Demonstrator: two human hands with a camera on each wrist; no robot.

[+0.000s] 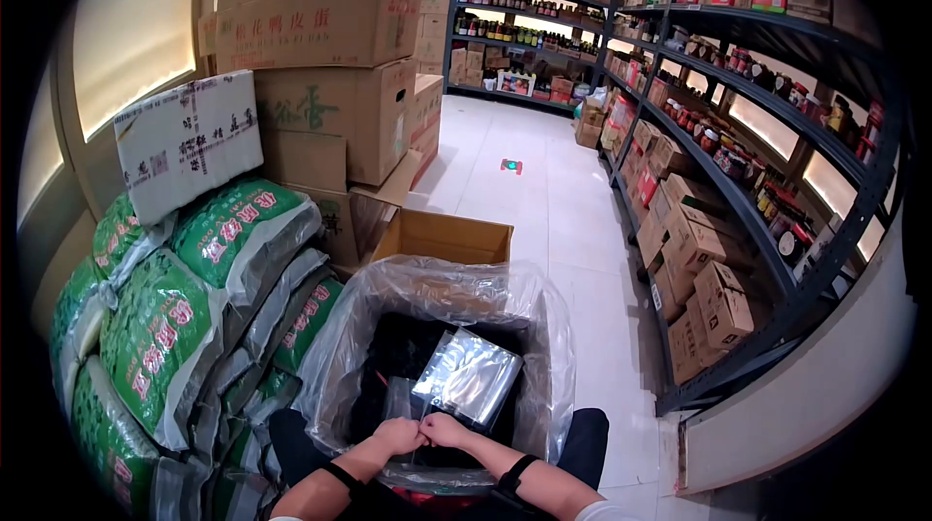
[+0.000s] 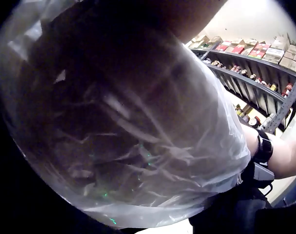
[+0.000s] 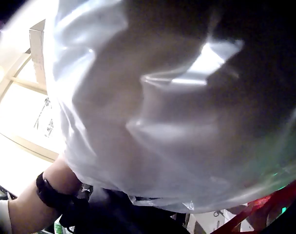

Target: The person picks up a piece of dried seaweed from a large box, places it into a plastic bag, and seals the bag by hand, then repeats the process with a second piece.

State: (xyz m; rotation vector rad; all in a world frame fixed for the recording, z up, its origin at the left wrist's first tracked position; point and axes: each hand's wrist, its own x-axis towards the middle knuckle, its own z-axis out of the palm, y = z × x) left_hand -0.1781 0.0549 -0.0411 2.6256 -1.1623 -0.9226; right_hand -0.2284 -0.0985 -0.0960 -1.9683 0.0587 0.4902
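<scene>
Below me stands a box lined with a large clear plastic bag (image 1: 335, 356), its loose edges folded out over the rim. Inside, a shiny silver stack of flat plastic packets (image 1: 468, 375) lies on dark contents. Over the near side of the box my left hand (image 1: 398, 436) and right hand (image 1: 446, 430) meet, fingers curled, pinching a thin clear plastic bag (image 1: 399, 397) between them. Translucent plastic film (image 2: 138, 131) fills most of the left wrist view, and similar creased film (image 3: 152, 131) covers the right wrist view; both hide the fingertips.
Green-and-white sacks (image 1: 160, 336) pile up on the left with a white wrapped box (image 1: 189, 142) on top. Tall cartons (image 1: 311, 26) stand behind them. An open cardboard box (image 1: 447, 233) sits just beyond the lined one. Shelving (image 1: 757, 142) with jars and cartons runs along the right.
</scene>
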